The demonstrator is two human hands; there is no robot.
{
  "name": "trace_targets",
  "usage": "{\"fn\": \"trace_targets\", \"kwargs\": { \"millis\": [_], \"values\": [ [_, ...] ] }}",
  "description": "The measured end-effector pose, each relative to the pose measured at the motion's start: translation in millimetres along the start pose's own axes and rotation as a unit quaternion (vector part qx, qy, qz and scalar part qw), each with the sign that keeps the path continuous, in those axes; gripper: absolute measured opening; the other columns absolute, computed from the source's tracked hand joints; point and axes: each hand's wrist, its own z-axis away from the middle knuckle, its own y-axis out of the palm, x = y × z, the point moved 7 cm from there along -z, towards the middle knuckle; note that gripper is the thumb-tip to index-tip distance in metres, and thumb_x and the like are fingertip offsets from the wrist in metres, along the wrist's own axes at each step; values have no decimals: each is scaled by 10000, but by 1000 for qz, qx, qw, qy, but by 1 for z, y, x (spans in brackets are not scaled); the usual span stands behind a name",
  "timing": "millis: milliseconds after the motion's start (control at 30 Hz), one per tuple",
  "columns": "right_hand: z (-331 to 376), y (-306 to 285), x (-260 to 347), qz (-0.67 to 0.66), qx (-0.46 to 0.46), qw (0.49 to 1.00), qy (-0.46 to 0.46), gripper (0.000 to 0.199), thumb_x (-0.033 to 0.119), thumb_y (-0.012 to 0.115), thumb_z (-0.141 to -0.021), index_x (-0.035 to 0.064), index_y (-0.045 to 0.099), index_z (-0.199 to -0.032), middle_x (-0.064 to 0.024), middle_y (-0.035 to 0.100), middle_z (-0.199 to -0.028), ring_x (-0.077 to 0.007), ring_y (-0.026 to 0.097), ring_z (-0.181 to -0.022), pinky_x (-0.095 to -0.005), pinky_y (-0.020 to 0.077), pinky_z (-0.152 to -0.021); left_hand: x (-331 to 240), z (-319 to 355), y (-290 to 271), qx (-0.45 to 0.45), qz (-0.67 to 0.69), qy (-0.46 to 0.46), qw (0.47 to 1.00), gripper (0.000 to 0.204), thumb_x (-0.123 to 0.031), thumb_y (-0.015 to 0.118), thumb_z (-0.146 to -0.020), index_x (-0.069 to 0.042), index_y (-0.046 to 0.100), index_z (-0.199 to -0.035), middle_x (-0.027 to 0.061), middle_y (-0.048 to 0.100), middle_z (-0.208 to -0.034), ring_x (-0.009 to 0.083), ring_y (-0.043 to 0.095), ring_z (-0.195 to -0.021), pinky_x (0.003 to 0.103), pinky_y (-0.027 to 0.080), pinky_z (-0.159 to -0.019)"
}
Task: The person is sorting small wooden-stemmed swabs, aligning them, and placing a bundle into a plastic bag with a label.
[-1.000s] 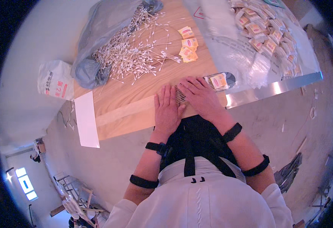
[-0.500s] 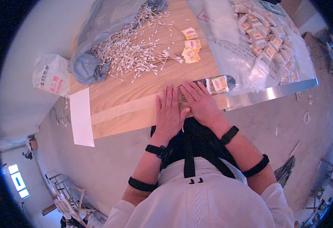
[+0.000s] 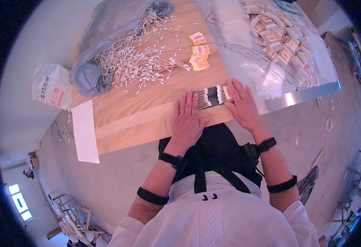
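My left hand [image 3: 187, 120] lies flat near the table's front edge, fingers stretched out, its fingertips beside a row of cotton swabs [image 3: 203, 99]. These swabs lie side by side on a dark strip [image 3: 213, 95]. Across a short gap on the strip is a second row of swabs [image 3: 223, 94], partly covered by my right hand [image 3: 244, 103]. That hand is open too, fingers extended and pressed down over the strip's right end. Whatever lies beneath its palm is hidden. Further back, a loose heap of cotton swabs [image 3: 133, 61] spills over the wooden table [image 3: 147, 96].
Small yellow printed cards [image 3: 199, 51] lie right of the heap. A grey plastic bag [image 3: 92, 76] borders it on the left. Clear packets of swabs [image 3: 285, 41] pile up on plastic sheeting at the right. A white sheet [image 3: 85, 131] overhangs the left edge, near a white sack [image 3: 52, 86].
My hands have moved apart: the right slid rightward along the strip onto the second row, where a yellow card showed before. The swabs between them are now uncovered.
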Motion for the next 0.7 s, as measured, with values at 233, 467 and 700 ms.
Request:
{"fn": "trace_targets", "kwargs": {
  "millis": [233,467,700],
  "values": [
    [3,8,-6,-53,17,998,0,641,323,548,-918,99,306,-1467,-124,278,-1533,-285,282,-1406,-479,186,-1164,-24,-18,9,-1,-17,46,999,808,-374,599,-874,30,228,-1467,197,191,-1555,311,152,-1459,474,121,-1179],
    [2,2,-3,-46,16,999,-14,628,321,553,-918,68,331,-1447,-133,321,-1507,-285,272,-1411,-475,173,-1168,-47,-36,16,-36,8,68,997,780,-330,574,-893,51,205,-1466,217,212,-1543,340,192,-1441,460,132,-1179],
    [16,34,-83,-565,-223,715,346,467,293,561,-929,10,517,-1298,-156,579,-1227,-298,555,-1125,-393,430,-972,-20,-38,8,-181,291,-20,939,592,-171,447,-972,54,202,-1462,262,231,-1514,360,250,-1414,407,209,-1160]
  ]
}}
